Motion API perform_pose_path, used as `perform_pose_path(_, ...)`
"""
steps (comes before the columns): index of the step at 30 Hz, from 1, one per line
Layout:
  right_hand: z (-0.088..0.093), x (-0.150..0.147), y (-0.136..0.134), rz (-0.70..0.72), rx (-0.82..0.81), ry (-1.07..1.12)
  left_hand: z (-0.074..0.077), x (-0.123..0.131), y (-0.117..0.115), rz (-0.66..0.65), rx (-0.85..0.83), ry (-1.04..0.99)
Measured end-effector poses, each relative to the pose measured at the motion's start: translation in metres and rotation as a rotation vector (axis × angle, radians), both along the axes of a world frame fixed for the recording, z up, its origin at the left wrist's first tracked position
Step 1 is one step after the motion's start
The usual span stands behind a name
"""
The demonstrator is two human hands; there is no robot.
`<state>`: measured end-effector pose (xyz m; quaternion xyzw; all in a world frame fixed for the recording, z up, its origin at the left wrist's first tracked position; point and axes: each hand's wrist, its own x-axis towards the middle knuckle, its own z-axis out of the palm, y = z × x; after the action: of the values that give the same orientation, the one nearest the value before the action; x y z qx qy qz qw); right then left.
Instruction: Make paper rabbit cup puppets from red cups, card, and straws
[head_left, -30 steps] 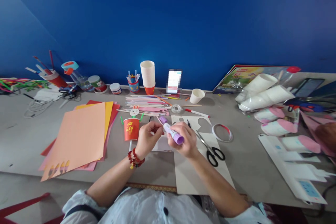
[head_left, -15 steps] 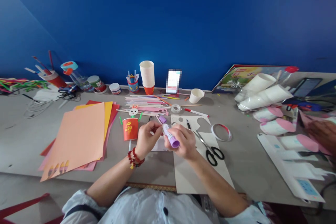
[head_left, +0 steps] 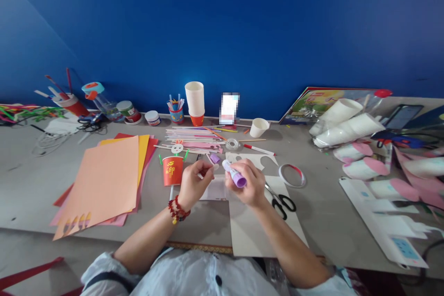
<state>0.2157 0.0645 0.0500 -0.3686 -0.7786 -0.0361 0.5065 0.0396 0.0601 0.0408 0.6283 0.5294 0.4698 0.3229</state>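
My right hand (head_left: 250,182) is closed around a purple glue stick (head_left: 233,174), its white tip pointing toward my left hand. In my left hand (head_left: 196,179), a small whitish round piece (head_left: 215,167) is pinched between thumb and fingers, a short gap from the glue. The purple glue cap (head_left: 215,158) lies just beyond it. A red paper cup (head_left: 172,170) with a white rabbit face (head_left: 177,148) and green arms stands left of my left hand. Under and beside my right hand lie white paper (head_left: 265,236) and black-handled scissors (head_left: 283,206), partly covered by the hand.
Stacked coloured paper (head_left: 104,180) lies at the left. Several straws and sticks (head_left: 190,135), a tape roll (head_left: 232,144), a red marker (head_left: 259,150) and a white cup (head_left: 259,127) are behind my hands. A tape ring (head_left: 292,175) and power strip (head_left: 385,222) lie right.
My right hand has drawn the glue stick to the right, away from the small piece in my left hand. The other person's hand at the right edge has left the view.
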Motion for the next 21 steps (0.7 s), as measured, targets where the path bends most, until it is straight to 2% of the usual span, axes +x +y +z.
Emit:
perform_pose_path(5,-0.001,-0.001,-0.001,0.071,0.017,-0.075,0.0,0.0,-0.001,-0.005,0.005,-0.028)
perform_pose_path(7,0.0,0.004,0.003,-0.004,0.004,-0.05,-0.001,-0.001,-0.001,-0.006,-0.038,-0.069)
perform_pose_path(10,0.003,0.018,0.013,-0.15,-0.036,0.097,-0.003,-0.002,0.001,-0.01,-0.15,-0.215)
perform_pose_path(12,0.005,0.027,0.017,-0.159,-0.118,0.242,-0.002,-0.002,0.003,-0.022,-0.215,-0.336)
perform_pose_path(14,0.005,0.031,0.019,-0.057,-0.283,0.431,0.001,0.0,0.004,-0.046,-0.267,-0.433)
perform_pose_path(17,0.006,0.032,0.016,0.184,-0.571,0.669,0.006,0.001,0.004,-0.084,-0.325,-0.521)
perform_pose_path(19,0.007,0.03,0.01,0.292,-0.688,0.697,0.009,0.002,0.002,-0.103,-0.357,-0.56)
perform_pose_path(21,0.007,0.028,0.004,0.342,-0.732,0.655,0.011,0.003,0.0,-0.119,-0.382,-0.587)
